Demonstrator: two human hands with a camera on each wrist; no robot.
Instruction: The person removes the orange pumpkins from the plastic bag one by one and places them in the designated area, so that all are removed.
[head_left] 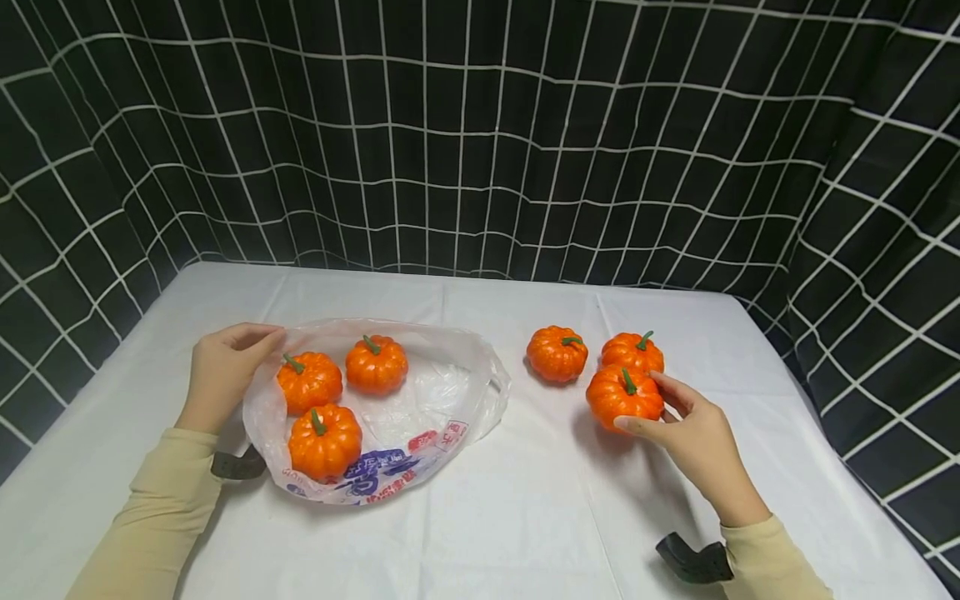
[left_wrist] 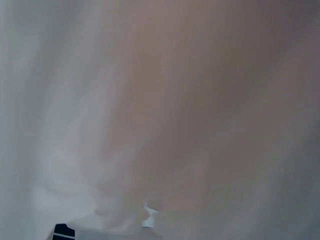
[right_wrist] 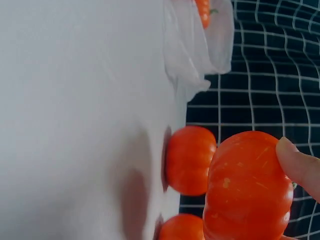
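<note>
My right hand grips a small orange pumpkin with a green stem between thumb and fingers. In the right wrist view this pumpkin is lifted above the tabletop, its shadow falling on the cloth. My left hand pinches the left rim of a thin white plastic bag with red and blue print. The bag lies with its mouth spread wide. Inside it are three pumpkins: one at left, one at the back and one in front. Bag film fills the left wrist view, blurred.
Two more pumpkins rest on the white-covered table, one right of the bag and another just behind the held one. Dark cloth with a white grid rises behind and at both sides.
</note>
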